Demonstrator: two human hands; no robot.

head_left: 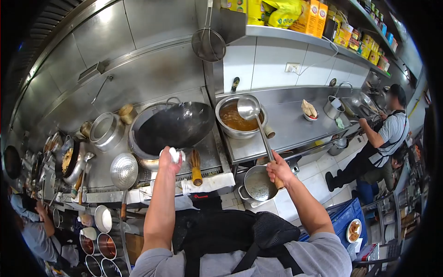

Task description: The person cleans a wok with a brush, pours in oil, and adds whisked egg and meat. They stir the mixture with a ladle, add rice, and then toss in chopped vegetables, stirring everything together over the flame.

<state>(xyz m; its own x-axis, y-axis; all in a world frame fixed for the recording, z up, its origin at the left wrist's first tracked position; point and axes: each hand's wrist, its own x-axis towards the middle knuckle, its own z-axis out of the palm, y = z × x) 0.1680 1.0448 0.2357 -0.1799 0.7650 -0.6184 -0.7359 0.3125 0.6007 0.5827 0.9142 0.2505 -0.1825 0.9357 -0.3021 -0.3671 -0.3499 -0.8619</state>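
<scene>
Left hand (170,159) clamps the cloth-wrapped handle of the tilted wok (173,127), right hand (278,171) grips the ladle (261,131) over the broth bowl (240,135) just right of the wok; judged best: level cup, steady wok.

Wire strainer (208,45) hangs on the wall; yellow boxes (314,17) line a shelf (286,33).

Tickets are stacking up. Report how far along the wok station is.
Done: the wok looks empty and wiped, tilted up on edge. In hand: the left hand holds its rim through a white cloth. The right hand holds the ladle, its cup over the steel bowl of brown liquid. Left: nothing is in the wok yet, so probably all the cooking.
</scene>
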